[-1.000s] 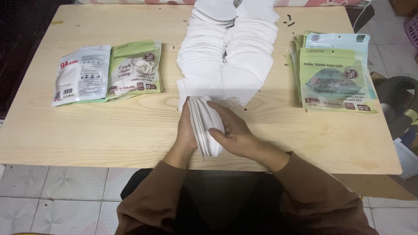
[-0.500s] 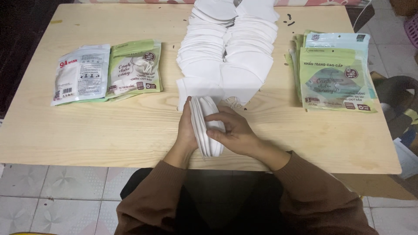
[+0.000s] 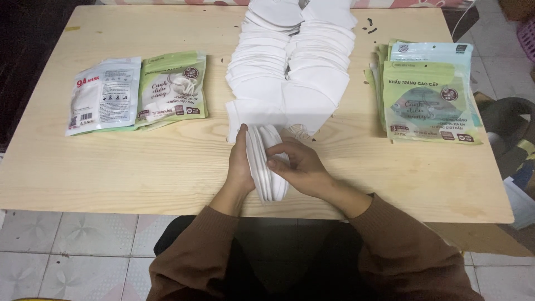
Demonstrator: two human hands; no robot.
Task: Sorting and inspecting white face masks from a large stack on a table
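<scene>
a pale wooden table [image 3: 167, 167] carries two rows of white masks [image 3: 295, 67] at 12 o'clock, sealed packets [image 3: 139, 92] at 10 (two side by side), a packet stack [image 3: 426, 97] at 2.

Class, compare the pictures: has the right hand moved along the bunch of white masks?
Yes. The right hand slid slightly toward the person, away from the white mask rows.

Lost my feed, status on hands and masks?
Left hand and right hand clamp an on-edge mask stack. Loose mask rows just beyond. Nothing in the way.
</scene>
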